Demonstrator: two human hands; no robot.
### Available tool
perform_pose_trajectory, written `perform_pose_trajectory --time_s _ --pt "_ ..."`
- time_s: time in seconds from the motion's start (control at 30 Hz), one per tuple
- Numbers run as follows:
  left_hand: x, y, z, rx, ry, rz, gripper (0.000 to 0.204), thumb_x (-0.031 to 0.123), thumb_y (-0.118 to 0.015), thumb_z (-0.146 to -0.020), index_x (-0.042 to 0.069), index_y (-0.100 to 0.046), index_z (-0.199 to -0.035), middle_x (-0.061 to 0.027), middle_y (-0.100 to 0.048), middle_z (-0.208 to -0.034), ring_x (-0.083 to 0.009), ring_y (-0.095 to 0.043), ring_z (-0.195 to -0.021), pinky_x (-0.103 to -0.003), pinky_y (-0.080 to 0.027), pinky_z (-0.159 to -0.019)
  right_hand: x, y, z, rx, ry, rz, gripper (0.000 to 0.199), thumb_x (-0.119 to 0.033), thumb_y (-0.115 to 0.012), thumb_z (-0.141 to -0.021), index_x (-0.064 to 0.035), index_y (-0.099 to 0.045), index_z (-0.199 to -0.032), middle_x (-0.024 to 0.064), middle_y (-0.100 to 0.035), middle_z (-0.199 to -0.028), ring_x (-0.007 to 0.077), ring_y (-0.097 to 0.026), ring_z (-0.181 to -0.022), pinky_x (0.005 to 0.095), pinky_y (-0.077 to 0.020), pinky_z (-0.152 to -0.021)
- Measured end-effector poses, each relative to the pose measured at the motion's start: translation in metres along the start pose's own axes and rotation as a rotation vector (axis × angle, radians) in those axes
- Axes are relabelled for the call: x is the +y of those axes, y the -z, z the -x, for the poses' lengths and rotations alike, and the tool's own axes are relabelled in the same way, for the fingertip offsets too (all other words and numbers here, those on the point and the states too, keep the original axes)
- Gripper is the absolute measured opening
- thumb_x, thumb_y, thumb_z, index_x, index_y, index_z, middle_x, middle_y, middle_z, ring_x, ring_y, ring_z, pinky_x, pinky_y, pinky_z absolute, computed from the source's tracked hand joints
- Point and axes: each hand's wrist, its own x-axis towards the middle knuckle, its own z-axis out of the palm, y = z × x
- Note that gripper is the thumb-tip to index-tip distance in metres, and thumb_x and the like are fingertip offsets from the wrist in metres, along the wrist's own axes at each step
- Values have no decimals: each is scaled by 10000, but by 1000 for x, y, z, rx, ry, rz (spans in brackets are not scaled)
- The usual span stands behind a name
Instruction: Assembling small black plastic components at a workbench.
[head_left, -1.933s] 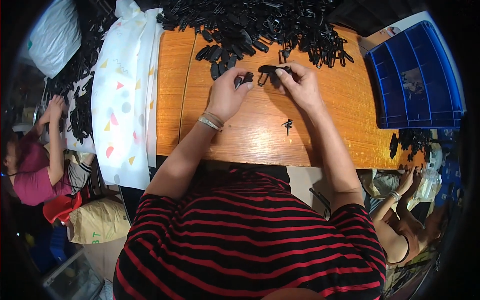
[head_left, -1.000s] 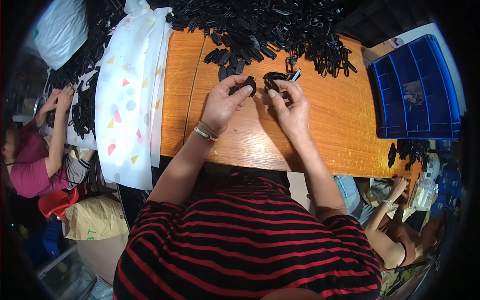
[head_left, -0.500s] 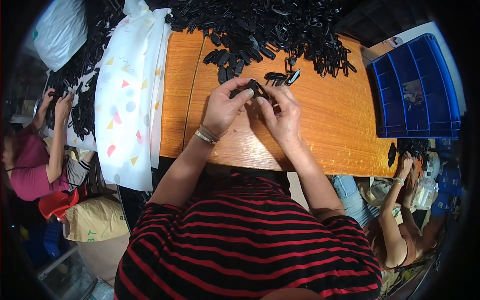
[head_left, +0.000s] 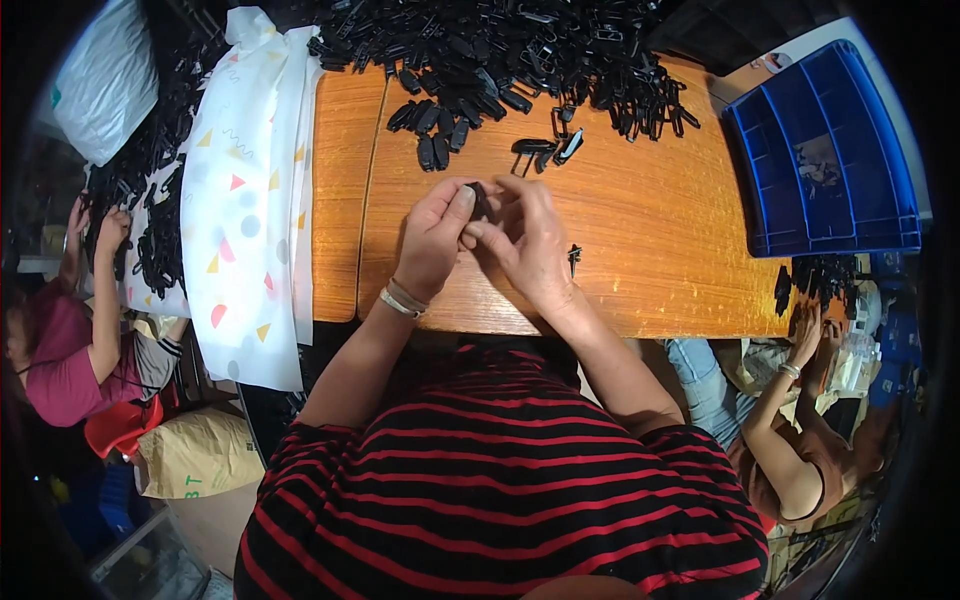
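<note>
Two bare hands met over the middle of the orange-brown wooden table (head_left: 650, 250), their fingertips closed together on one small black plastic clip (head_left: 478, 196). The left hand (head_left: 432, 240) had its fingers curled and its thumb pressed against the clip's left side; the right hand (head_left: 530, 240) pinched it from the right, fingers bunched tight, none spread. Most of the clip was hidden between the fingers, so its shape could not be told. It was held just above the tabletop, not lying on it.

At twelve o'clock from the hands lay a large heap of black plastic clips (head_left: 520, 50) along the far edge of the table, with a few loose black clips (head_left: 545, 150) just short of it, at about one o'clock. A single small black piece (head_left: 574, 258) lay on the wood at three o'clock, just beside the right hand. A blue plastic compartment tray (head_left: 830, 150) sat at two o'clock, well apart. A white plastic sheet with coloured triangles and dots (head_left: 250, 200) hung over the table's edge at nine o'clock.

Half a second earlier the hands had held a clip in the same spot, with more of it showing between the fingertips; since then the fingers had closed further over it. The loose clips and the single piece had not moved.
</note>
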Motion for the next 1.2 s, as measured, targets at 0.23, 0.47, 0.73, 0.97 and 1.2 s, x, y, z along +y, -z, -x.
perform_pose_trajectory --time_s 0.23,0.47,0.73,0.97,1.2 --pt "17 11 16 -130 80 4 301 283 -447 -1022 42 -604 -931 0 -601 -793 -51 -528 -679 -193 -424 -604 -20 -15 18 -79 22 -415 395 -89 -728 -821 -11 -545 -1162 78 -576 -890 138 -566 -733 255 -480 -640" --pt "60 57 93 -20 373 -370 323 245 -409 -1018 20 -595 -880 -30 -595 -744 -90 -536 -630 -244 -430 -534 -7 -7 4 -548 131 -425 267 -108 -754 -799 -41 -651 -1036 59 -591 -766 156 -580 -668 285 -472 -607" --pt "82 149 251 96 336 -1682 165 202 -663 -835 43 -673 -880 -166 -658 -811 -348 -643 -760 -399 -500 -644 41 35 -90 -253 89 563 294 -216 -694 -840 -11 -652 -1046 223 -635 -995 371 -654 -851 429 -540 -744" --pt "117 90 168 -300 194 -1121 112 95 -661 -831 29 -673 -920 -131 -656 -826 -292 -643 -727 -355 -506 -660 44 28 -93 -443 171 633 245 -206 -686 -843 -46 -672 -1028 185 -636 -960 366 -644 -810 433 -531 -723" --pt "59 62 -1 78 -289 -1195 228 172 -662 -855 64 -618 -1051 -152 -632 -851 -322 -634 -803 -409 -505 -705 23 26 -77 -481 167 501 227 -205 -701 -823 -69 -680 -1004 135 -621 -903 320 -648 -792 411 -540 -694"
